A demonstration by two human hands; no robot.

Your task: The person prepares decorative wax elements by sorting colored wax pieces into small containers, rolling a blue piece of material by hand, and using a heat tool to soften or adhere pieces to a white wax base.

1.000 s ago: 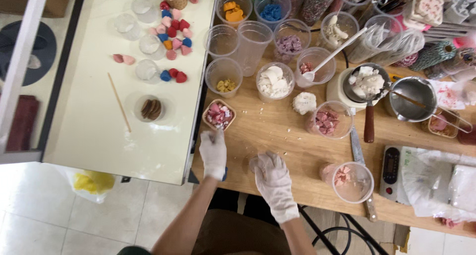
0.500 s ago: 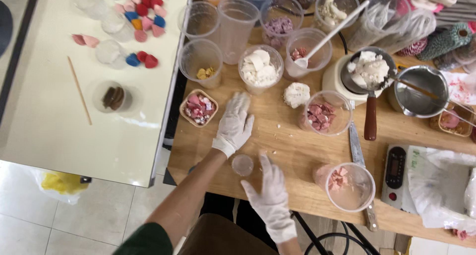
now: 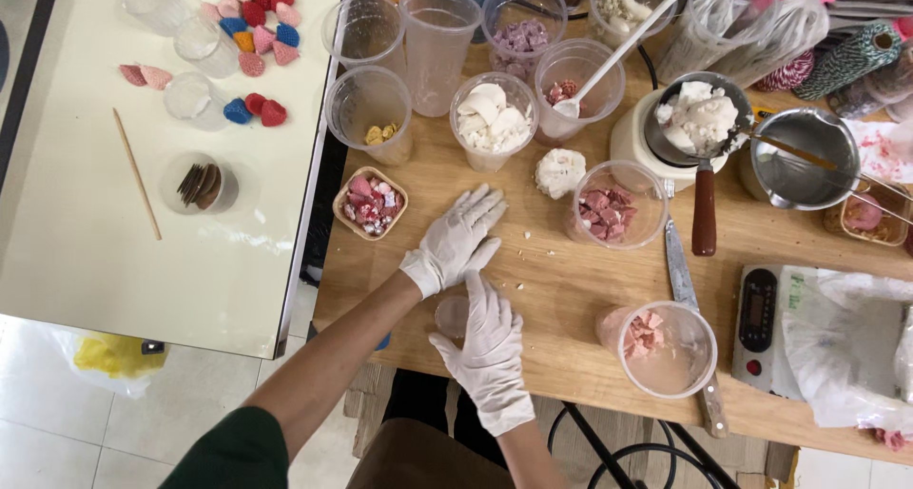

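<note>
Your left hand [image 3: 455, 242] has moved from the small wooden bowl of pink chunks [image 3: 370, 203] to lie flat and open on the desk [image 3: 561, 289], gripping nothing. Your right hand [image 3: 490, 342] now rests beside a small clear cup [image 3: 453, 315], upright near the desk's front edge; whether it grips it, I cannot tell.

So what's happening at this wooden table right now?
A person in white gloves works at a wooden table crowded with plastic cups of pink, white and purple chunks. The right hand rests on a small clear cup at the table's near edge. The left hand lies flat just above it, beside a small wooden bowl of pink pieces. A knife lies to the right.
</note>
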